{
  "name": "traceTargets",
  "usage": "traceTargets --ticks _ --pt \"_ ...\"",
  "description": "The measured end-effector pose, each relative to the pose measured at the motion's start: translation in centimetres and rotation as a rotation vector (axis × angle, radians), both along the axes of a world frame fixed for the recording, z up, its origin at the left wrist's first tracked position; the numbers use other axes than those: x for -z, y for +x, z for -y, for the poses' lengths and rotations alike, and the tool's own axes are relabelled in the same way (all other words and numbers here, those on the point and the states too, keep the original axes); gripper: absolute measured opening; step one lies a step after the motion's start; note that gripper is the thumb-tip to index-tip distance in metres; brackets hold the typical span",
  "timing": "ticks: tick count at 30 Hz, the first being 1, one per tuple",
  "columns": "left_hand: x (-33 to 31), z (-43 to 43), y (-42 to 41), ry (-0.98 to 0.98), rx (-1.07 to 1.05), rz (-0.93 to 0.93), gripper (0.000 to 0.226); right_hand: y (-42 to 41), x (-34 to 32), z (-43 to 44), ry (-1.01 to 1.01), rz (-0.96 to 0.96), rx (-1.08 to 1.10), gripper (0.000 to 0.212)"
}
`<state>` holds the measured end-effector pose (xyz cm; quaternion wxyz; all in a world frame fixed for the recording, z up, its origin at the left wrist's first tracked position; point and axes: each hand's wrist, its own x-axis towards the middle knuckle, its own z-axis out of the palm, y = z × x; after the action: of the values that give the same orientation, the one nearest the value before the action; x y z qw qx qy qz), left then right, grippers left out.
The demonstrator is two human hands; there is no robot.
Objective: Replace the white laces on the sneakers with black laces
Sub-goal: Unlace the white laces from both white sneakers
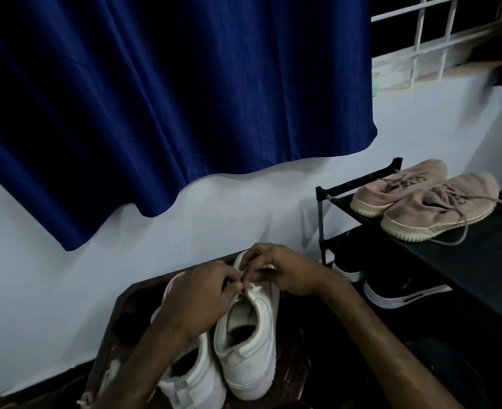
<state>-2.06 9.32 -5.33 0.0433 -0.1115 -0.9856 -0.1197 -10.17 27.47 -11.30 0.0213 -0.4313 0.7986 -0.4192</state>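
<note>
Two white sneakers stand side by side on a dark wooden stool (117,326), heels toward me. The right sneaker (246,349) still carries its white lace (254,288) near the tongue. My left hand (196,296) and my right hand (279,270) meet over its lacing area, fingers pinching the white lace. The left sneaker (190,376) lies partly under my left forearm. A loose white lace end (86,398) hangs at the stool's near left. No black laces are visible.
A black shoe rack (450,246) stands to the right with a pair of pink sneakers (432,202) on top and black-and-white shoes (403,290) on its lower shelf. A blue curtain (155,98) hangs over the white wall behind.
</note>
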Motion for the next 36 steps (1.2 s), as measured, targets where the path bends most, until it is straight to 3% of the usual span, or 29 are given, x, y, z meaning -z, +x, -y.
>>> traceTargets --ticks 14,18,21,24,26,28,31,33,36 --pt "-3.0 -0.4 -0.1 -0.147 0.103 0.076 0.011 -0.3 0.3 -0.3 -0.053 0.049 0.015 0.019" --pt "-4.3 2.6 -0.4 -0.189 -0.097 -0.114 0.009 -0.3 0.4 -0.7 -0.029 0.047 0.031 0.022" --pt "-3.9 5.3 0.1 -0.034 -0.375 -0.321 0.01 -0.3 0.4 -0.6 0.01 0.039 0.041 0.023" --pt "-2.2 5.7 0.4 -0.105 -0.451 -0.186 0.011 -0.2 0.3 -0.6 0.04 0.04 0.031 0.021" --pt "-1.4 5.3 0.7 -0.133 -0.439 -0.073 0.011 -0.1 0.2 -0.6 0.021 0.068 0.02 0.019" --pt "-1.3 5.2 1.0 -0.091 -0.397 -0.088 0.008 0.2 0.0 -0.6 -0.011 0.105 0.001 0.017" --pt "-1.2 4.4 1.2 -0.02 -0.16 -0.131 0.025 0.6 -0.4 -0.3 -0.066 0.158 -0.042 0.011" --pt "-1.0 3.1 1.1 0.07 0.037 -0.02 0.025 0.8 -0.5 0.0 -0.102 0.156 -0.076 0.01" --pt "-0.2 2.0 0.6 -0.002 0.123 0.06 0.023 1.0 -0.2 0.1 -0.109 0.153 -0.065 0.012"
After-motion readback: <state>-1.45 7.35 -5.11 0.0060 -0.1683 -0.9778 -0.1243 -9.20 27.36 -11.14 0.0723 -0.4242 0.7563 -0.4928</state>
